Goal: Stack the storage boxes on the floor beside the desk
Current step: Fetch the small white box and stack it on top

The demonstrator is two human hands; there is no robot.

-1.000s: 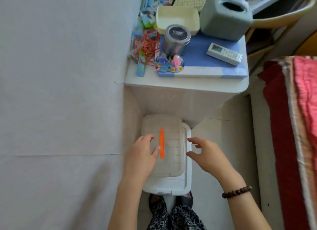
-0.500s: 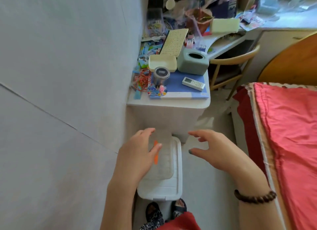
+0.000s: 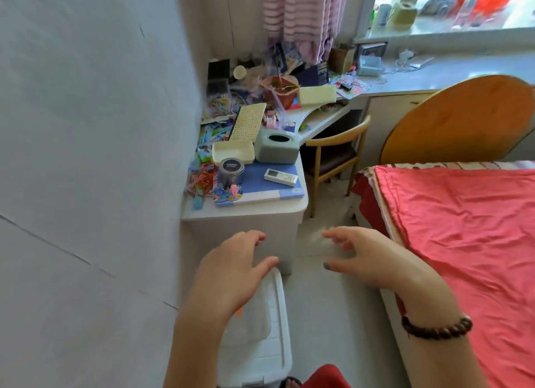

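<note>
A white storage box sits on the floor against the wall, in front of the desk. A smaller translucent box with an orange handle lies on its lid, mostly hidden behind my left hand. That hand hovers above the boxes with relaxed fingers and holds nothing. My right hand, with a bead bracelet on the wrist, floats over the bare floor to the right, fingers loosely spread, also holding nothing.
The desk top carries a blue pad, a tin, a remote, a tissue box and clutter. A wooden chair stands behind. A red-covered bed borders the narrow floor strip on the right. The wall is on the left.
My head has lifted, bringing the desk, window and bed into view. Both hands have risen off the stacked boxes and now hover above them.
</note>
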